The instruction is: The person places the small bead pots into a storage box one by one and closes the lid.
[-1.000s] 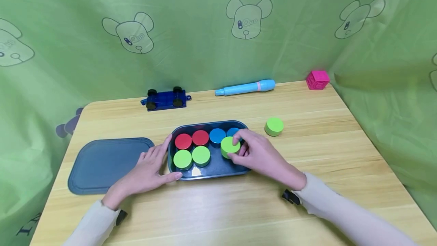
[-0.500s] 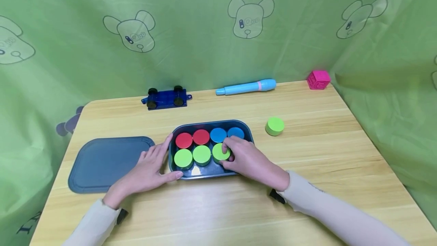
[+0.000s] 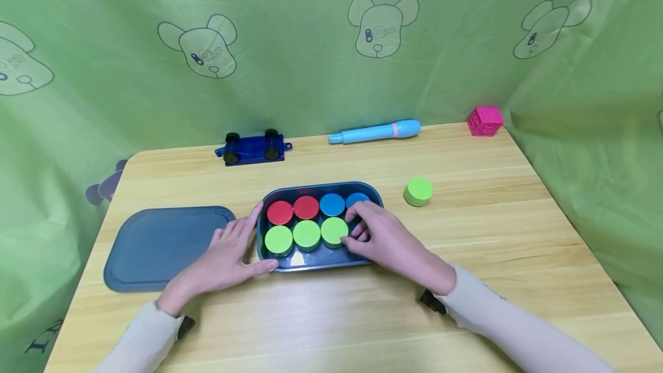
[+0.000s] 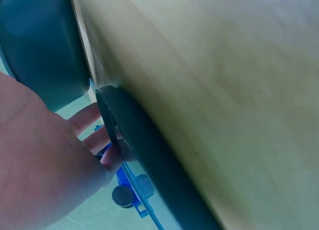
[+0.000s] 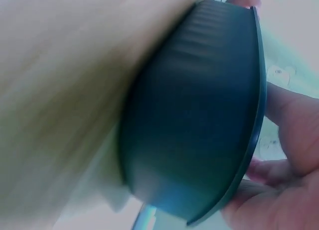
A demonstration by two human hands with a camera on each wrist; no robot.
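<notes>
A dark blue-grey plastic box (image 3: 311, 266) stands mid-table in the head view. Inside it, a back row has two red discs (image 3: 306, 207) and two blue discs (image 3: 332, 205), with green discs (image 3: 307, 235) in front. My left hand (image 3: 228, 261) rests against the box's left end, its fingers extended and thumb on the front rim. Over the right end, my right hand (image 3: 385, 235) has its thumb and forefinger parted beside the rightmost green disc (image 3: 334, 231) in the box. In the right wrist view the box's outer wall (image 5: 194, 105) hides the discs.
Left of the box lies a flat dark lid (image 3: 160, 246). One green disc (image 3: 418, 191) sits on the table to the right. Along the back are a blue wheeled toy base (image 3: 254, 149), a light-blue pen-shaped toy (image 3: 375, 132) and a pink cube (image 3: 485, 121).
My right hand has set its green disc down in the box beside the other green ones, then let go and drawn slightly right. The left hand has stayed at the box.
</notes>
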